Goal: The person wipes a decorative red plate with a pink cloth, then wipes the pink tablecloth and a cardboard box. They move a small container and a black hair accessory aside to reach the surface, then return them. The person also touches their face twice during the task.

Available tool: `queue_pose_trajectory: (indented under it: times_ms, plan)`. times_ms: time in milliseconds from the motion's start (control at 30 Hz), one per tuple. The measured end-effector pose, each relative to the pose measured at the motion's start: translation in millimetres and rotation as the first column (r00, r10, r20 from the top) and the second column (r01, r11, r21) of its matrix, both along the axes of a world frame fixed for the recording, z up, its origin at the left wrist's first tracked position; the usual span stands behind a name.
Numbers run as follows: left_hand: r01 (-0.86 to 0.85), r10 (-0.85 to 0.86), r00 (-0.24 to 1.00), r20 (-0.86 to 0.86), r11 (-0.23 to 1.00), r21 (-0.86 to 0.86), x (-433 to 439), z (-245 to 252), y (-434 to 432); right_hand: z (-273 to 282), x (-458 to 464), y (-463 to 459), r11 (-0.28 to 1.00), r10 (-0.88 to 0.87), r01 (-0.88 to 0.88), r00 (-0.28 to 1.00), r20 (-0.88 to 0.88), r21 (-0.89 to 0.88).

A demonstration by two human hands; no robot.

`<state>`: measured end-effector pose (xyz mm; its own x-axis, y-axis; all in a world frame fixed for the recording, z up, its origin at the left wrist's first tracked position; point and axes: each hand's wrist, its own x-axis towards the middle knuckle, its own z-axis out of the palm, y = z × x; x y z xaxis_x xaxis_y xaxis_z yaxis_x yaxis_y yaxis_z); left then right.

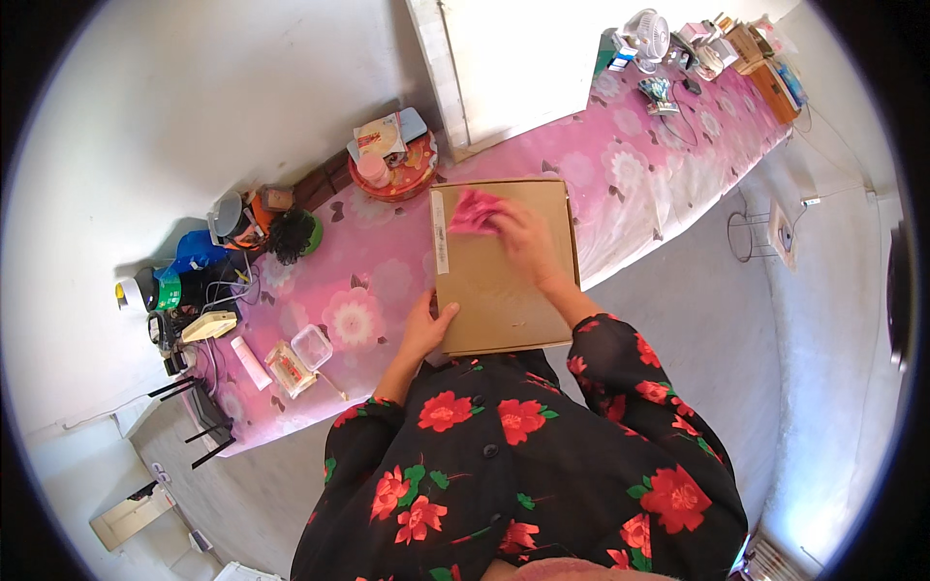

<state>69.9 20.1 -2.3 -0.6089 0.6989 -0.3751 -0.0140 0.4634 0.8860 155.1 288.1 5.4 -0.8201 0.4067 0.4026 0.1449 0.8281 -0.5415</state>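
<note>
A brown cardboard box (501,298) with a white written label on its left side lies before me at the edge of the table. My left hand (427,323) grips the box's lower left edge, its thumb on top. In my right hand (524,236) is a bunched pink cloth (474,212), resting on the upper part of the box. The box sits on a pink flowered tablecloth (356,319).
A round red tin (414,171) bearing a pink jar stands behind the box. Leftward are a clear plastic container (312,347), a pink tube (251,363), a black router (207,414) and cables. A white fan (649,36) stands far right.
</note>
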Motion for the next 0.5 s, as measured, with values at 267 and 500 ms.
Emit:
queue_pose_trajectory:
  times_ms: [267,500]
  plan:
    - [-0.011,0.012,0.999,0.037,1.000,-0.009,0.5,6.3,0.5,-0.9,-34.3,-63.4,0.997,0.024,-0.027,0.999,0.035,0.074]
    - [-0.013,0.013,1.000,0.010,0.999,0.041,0.6,1.1,-0.3,17.8,-23.9,-63.5,0.965,0.260,-0.251,0.956,0.133,-0.080]
